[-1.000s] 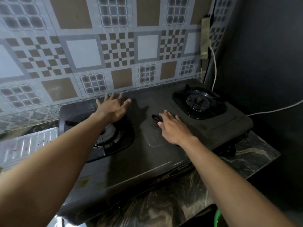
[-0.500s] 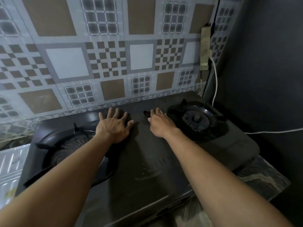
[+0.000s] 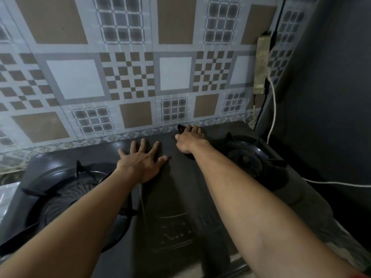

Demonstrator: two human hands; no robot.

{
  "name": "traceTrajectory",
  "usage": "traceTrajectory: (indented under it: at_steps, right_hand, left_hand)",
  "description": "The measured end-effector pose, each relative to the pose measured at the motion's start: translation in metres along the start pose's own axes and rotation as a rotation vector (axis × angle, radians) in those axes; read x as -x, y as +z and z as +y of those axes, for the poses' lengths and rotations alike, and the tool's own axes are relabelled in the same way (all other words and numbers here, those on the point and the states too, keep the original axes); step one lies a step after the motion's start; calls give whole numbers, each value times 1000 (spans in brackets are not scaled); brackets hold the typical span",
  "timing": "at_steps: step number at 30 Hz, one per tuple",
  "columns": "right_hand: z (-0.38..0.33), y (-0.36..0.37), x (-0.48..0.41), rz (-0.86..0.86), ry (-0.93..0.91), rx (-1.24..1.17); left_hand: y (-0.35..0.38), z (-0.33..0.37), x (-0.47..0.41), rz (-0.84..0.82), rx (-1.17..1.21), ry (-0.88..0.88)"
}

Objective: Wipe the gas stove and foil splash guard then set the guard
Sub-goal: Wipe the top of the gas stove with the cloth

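Observation:
A dark two-burner gas stove (image 3: 174,199) fills the lower view, set against a patterned wall. My left hand (image 3: 140,163) lies flat on the stove top between the burners, fingers spread. Farther back, my right hand (image 3: 188,141) presses a dark cloth (image 3: 181,128) onto the stove's rear edge by the wall. The cloth peeks out past my fingertips and under my wrist. A silvery ribbed sheet (image 3: 6,199), possibly the foil guard, shows at the far left edge beside the stove.
The left burner grate (image 3: 66,189) sits under my left forearm; the right burner (image 3: 247,157) is just right of my right hand. A power strip (image 3: 262,63) hangs on the wall, with a white cable (image 3: 273,109) running down behind the stove. A dark wall closes the right side.
My right hand has slid the cloth from the stove's middle back to its rear edge. My left hand has stayed flat on the top. The view has moved closer.

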State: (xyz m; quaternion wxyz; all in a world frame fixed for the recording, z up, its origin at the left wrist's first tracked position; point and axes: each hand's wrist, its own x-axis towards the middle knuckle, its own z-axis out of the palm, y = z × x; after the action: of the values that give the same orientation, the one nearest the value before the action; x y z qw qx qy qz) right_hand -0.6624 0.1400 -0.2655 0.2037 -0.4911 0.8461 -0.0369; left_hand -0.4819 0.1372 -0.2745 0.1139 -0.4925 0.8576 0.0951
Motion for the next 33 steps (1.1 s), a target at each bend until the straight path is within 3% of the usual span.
traceTrajectory:
  at_steps: [9,16,22,33]
  right_hand:
    - [23,-22,-47,-19,117,32]
    - [56,-47,-64,-132,-29,119]
    - [47,-32,-64,-5,56,115]
    - [54,-39,-82,72,352,0]
  left_hand:
    - [10,-6,-4,-13,-150,34]
    - [11,-5,-5,-31,-165,24]
    - [15,-9,-9,-60,-204,38]
    - [13,-10,-9,-87,-216,42]
